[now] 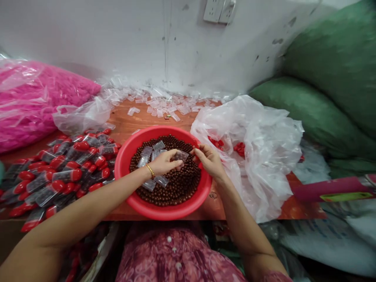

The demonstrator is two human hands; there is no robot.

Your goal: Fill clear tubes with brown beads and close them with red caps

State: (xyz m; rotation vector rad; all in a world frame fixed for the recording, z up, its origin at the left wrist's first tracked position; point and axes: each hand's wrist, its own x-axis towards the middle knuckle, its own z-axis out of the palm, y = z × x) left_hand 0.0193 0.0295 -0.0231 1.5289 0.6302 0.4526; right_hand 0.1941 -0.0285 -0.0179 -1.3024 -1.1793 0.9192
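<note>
A red basin (123, 156) holds many small brown beads (179, 188) and several clear plastic cases (144, 156). Over the beads, my left hand (167, 161) pinches a clear case (181, 156) between thumb and fingers. Just right of that case, my right hand (209, 159) has its thumb and fingertips together above the basin's right rim; what they hold, if anything, is too small to name.
Red-capped clear cases (70, 168) are piled on the left, below a bag of pink pieces (38, 98). Loose clear cases (173, 105) lie along the wall. An open plastic bag (258, 145) with red pieces stands right, near green sacks (305, 113).
</note>
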